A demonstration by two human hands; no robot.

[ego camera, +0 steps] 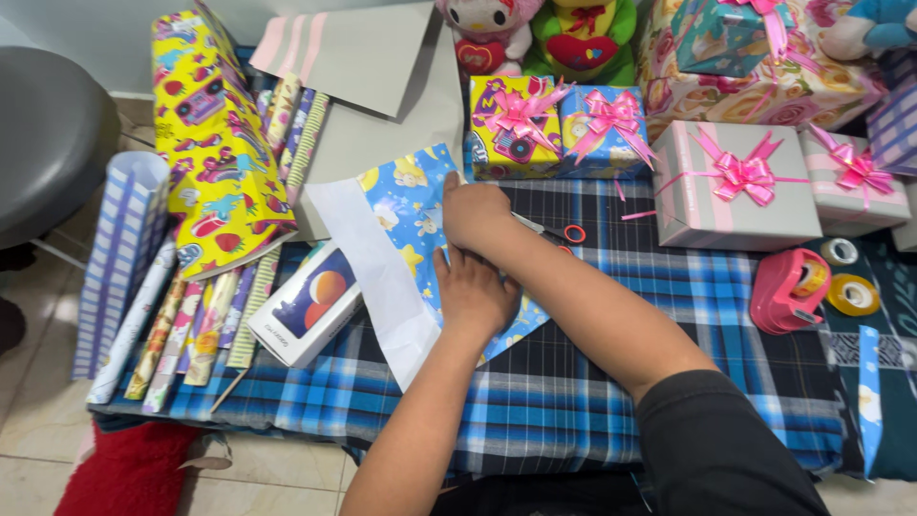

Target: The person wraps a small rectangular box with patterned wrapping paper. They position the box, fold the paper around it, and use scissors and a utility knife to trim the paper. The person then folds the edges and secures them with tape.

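I have both palms flat on the blue wrapping paper (413, 205), which runs diagonally away from me: my left hand (475, 291) presses its near part, my right hand (475, 212) its far part. Neither grips anything. The white box (308, 304) lies just left, nearer my left hand.

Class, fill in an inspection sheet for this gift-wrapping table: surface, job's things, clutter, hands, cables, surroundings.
Surface: blue plaid cloth covers the table.
Job's things: blue cartoon wrapping paper, white underside turned up at the left, pressed flat by both hands.
Clutter: white phone box, paper rolls, scissors, pink tape dispenser, bowed gift boxes.
Hands: left hand and right hand lie palm-down on the paper, holding nothing.
Cables: nothing seen.
Surroundings: grey stool, tiled floor, plush toys.
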